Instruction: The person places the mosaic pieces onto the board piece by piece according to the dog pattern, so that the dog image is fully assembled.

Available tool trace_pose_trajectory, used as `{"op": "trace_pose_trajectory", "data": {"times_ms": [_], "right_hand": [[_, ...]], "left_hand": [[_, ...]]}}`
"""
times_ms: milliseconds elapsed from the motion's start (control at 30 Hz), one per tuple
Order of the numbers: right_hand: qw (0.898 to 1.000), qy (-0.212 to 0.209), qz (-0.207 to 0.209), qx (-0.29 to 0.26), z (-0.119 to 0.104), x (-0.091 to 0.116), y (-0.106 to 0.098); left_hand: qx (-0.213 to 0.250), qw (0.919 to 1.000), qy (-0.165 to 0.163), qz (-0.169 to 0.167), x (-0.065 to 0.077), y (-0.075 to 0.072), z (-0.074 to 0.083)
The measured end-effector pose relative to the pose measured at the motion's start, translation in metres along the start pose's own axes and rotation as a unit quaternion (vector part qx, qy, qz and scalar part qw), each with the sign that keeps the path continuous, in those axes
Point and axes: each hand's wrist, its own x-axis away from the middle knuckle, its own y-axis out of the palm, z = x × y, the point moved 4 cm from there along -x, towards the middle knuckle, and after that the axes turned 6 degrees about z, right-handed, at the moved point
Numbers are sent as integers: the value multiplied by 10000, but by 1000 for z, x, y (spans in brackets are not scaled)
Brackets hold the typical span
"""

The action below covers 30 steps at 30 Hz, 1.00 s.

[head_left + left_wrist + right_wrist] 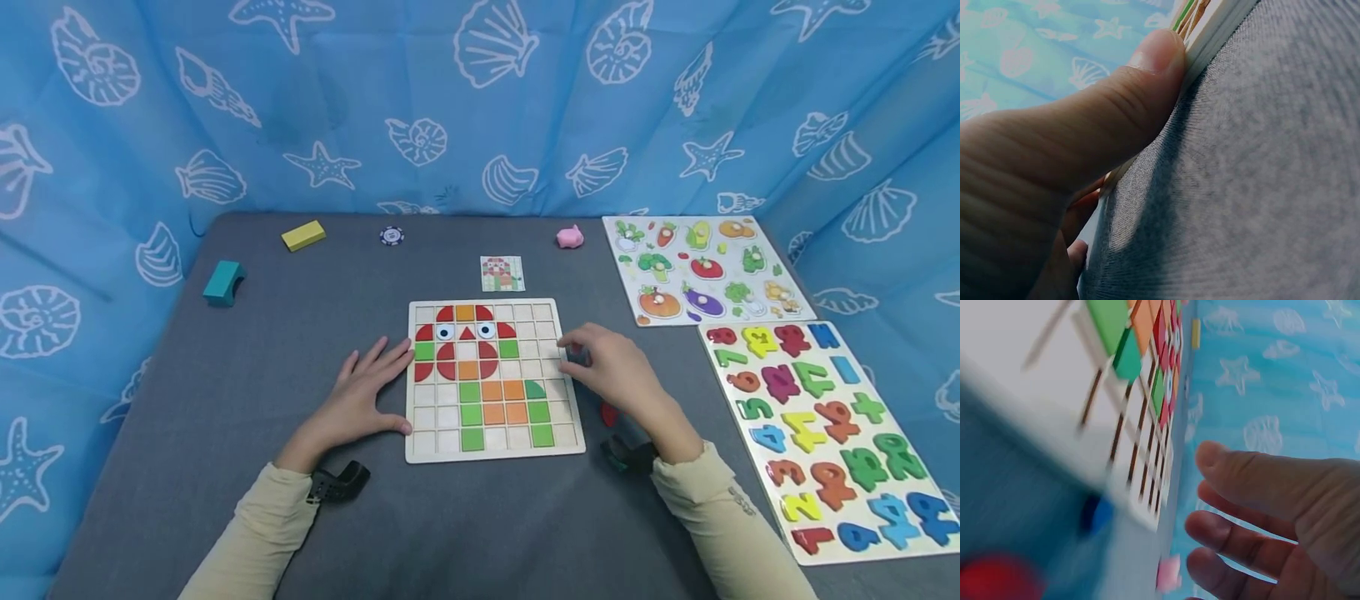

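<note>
A wooden grid board (480,457) holds red, green and orange tiles and two eye discs. My left hand (367,392) lies at its left side with fingers spread. The left thumb (1154,59) presses against the board's side edge in the left wrist view. My right hand (611,362) hovers at the right edge, thumb and fingers apart with nothing between them in the right wrist view. A dark green quarter tile (1127,356) sits in the board's grid. Beside the board are a red piece (609,414) and a blue piece (1101,514), the latter partly hidden by my hand in the head view.
A pattern card (502,273) lies behind the board. Farther back are a pink pig (570,237), a poker chip (392,236), a yellow block (303,236) and a teal arch block (223,283). A vegetable puzzle (626,292) and a number puzzle (750,417) lie at the right.
</note>
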Motion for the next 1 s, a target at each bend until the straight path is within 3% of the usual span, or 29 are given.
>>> {"op": "trace_pose_trajectory", "data": {"times_ms": [267,433,767,1000], "right_hand": [[9993,334,-139,105,38,57,-3],[9985,438,-218,249,43,75,4],[9981,488,27,366,42,76,8],[9995,-27,209,256,13,46,3]], "left_hand": [[15,10000,-42,-75,0,-2,2],[-16,9998,-103,-142,0,-1,2],[-30,9998,-107,-145,-1,2,0],[-18,9998,-106,-155,-1,2,0]]}}
